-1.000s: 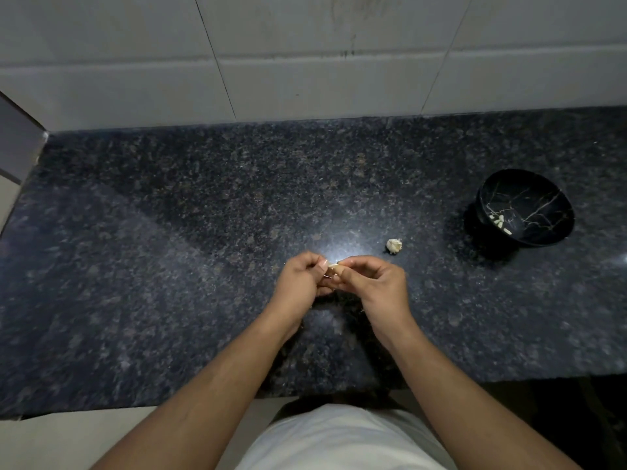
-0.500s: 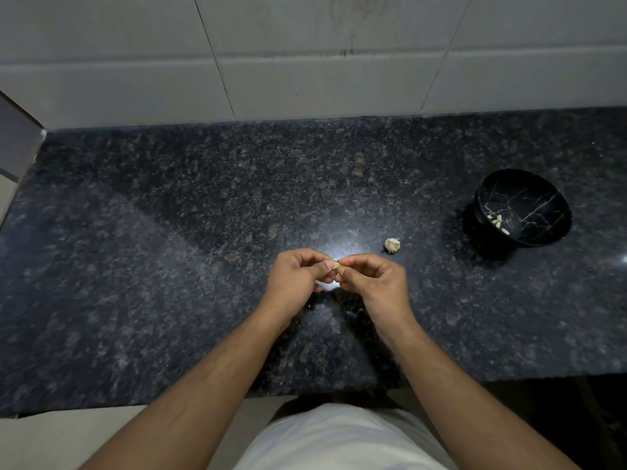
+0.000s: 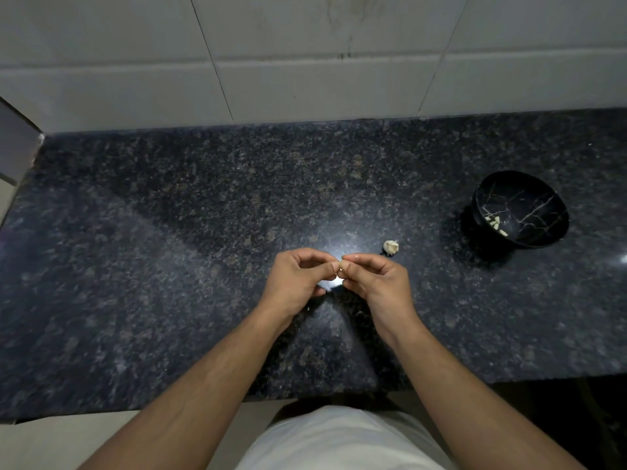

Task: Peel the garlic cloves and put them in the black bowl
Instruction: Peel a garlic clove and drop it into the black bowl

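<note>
Granite counter [image 3: 169, 266] and black bowl [image 3: 520, 209] sit as they did a second ago, a few peeled cloves [image 3: 494, 222] in the bowl at far right and the garlic head [image 3: 391, 247] just beyond the hands. The left hand [image 3: 297, 281] and right hand [image 3: 376, 281] have shifted only slightly, fingertips still pinched together on one small clove [image 3: 340, 266] above the counter. I judge this clove is still being peeled and is not ready for the bowl.

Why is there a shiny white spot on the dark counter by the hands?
Head view: that is glare, light bouncing off the polished counter just beyond the left hand and right hand; the forearms cast dark shadows beneath; the wall's tile lines bend because the lens is wide-angle.
</note>
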